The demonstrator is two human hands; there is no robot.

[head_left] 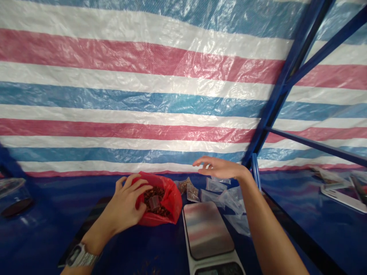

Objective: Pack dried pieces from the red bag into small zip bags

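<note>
My left hand (127,202), with a watch (80,256) on its wrist, is over the left rim of a red plastic bag (173,202). Its fingers are apart and curved; whether they press on the rim I cannot tell. Brown dried bits (164,210) fill the bag, and a small clear plastic piece (155,202) lies on them. Fingers outstretched and holding nothing, my right hand (215,167) hovers above several clear plastic bags (215,185). Between the red bag and my right forearm stands a digital scale (209,229) with a bare metal plate.
Two small filled bags (192,192) lie behind the scale. A clear tub (13,196) stands at the far left. Blue metal bars (269,110) rise at the right before a striped tarpaulin (143,84). A white-edged object (344,196) lies beyond them on the blue surface.
</note>
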